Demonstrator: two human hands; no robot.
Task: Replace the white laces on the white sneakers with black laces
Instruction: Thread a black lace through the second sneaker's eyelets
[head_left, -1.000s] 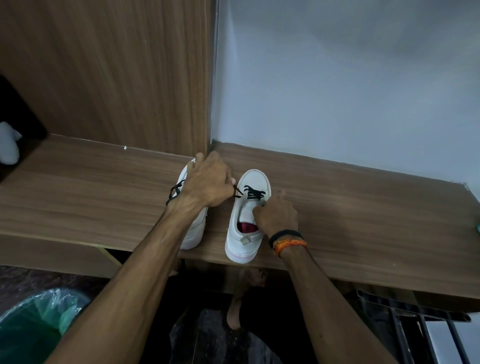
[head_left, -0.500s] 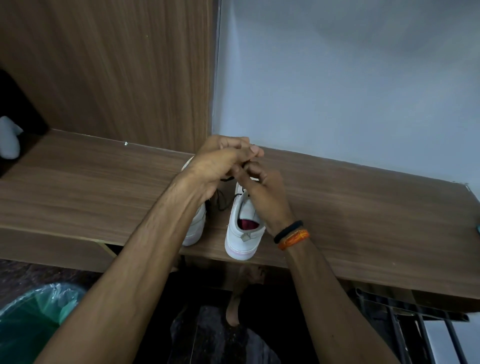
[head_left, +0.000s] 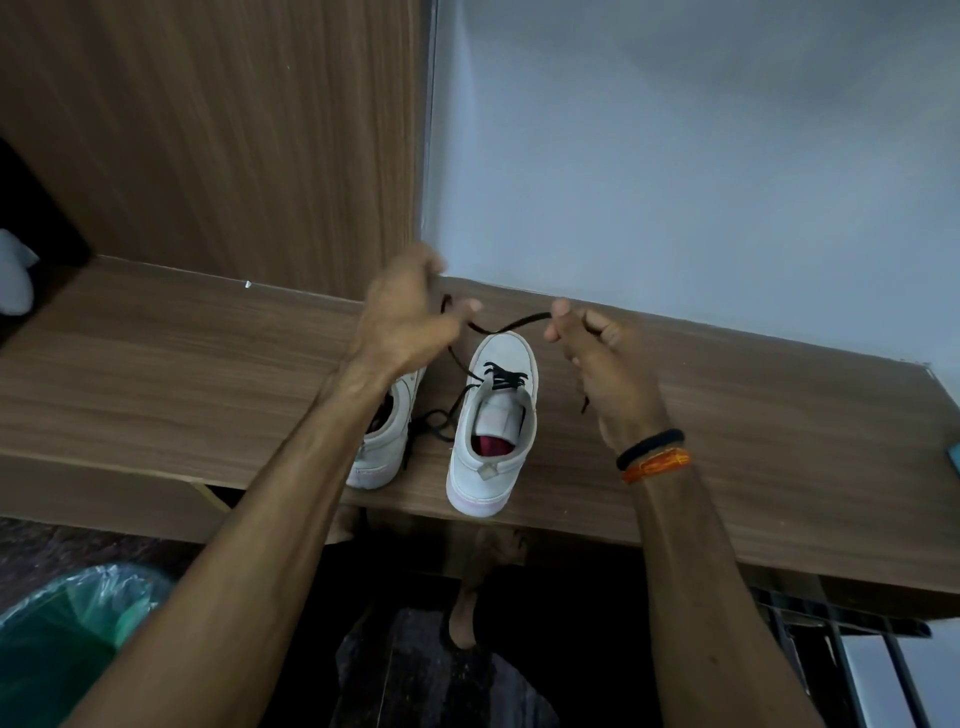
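While hands (head_left: 410, 317) pinch lace (head_left: 511, 327) — no writing legible, seemingly

No text, label, brand or number can be read anywhere you are looking. The small square tab on the heel of the white sneaker (head_left: 492, 431) between your hands shows no lettering you could make out. The orange band (head_left: 655, 465) on your right wrist has faint marks, too blurred to read as words.
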